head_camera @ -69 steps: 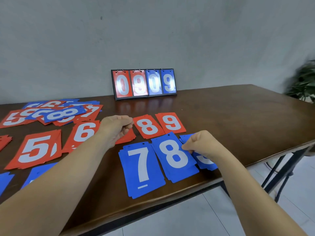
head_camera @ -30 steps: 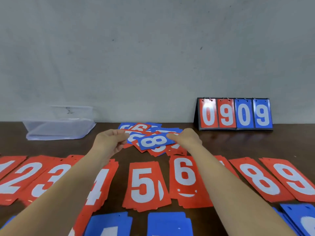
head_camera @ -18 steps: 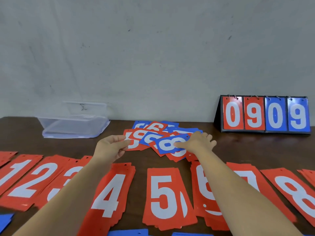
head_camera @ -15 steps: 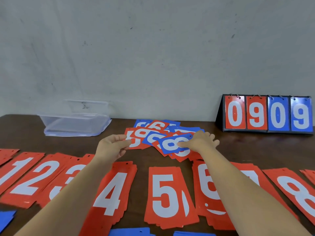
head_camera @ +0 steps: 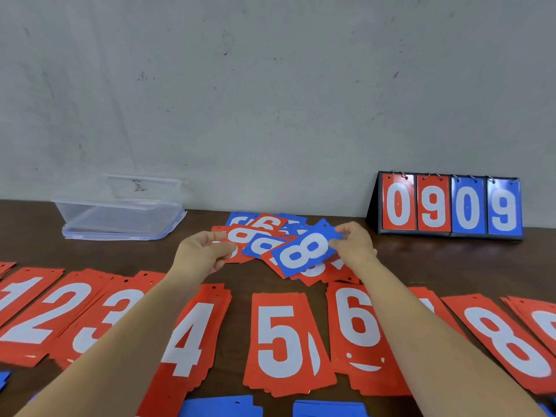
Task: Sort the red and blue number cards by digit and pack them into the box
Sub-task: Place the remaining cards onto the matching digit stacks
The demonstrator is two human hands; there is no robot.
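Note:
A mixed heap of red and blue number cards lies at the back middle of the table. My right hand pinches the top end of a blue 8 card, lifted and tilted above the heap. To the left of the heap hovers my left hand, fingers curled and apart, holding nothing. Sorted red stacks run across the front: 1, 2, 3, 4, 5, 6, 8. The clear plastic box stands at the back left.
A black flip scoreboard reading 0909 stands at the back right against the wall. Blue card stacks peek in at the bottom edge. Dark wooden table shows between the heap and the red stacks.
My right hand has taken the blue 8 card off the heap and raised it. Earlier the view swung left from the blue 7, 8 and 9 stacks to the heap.

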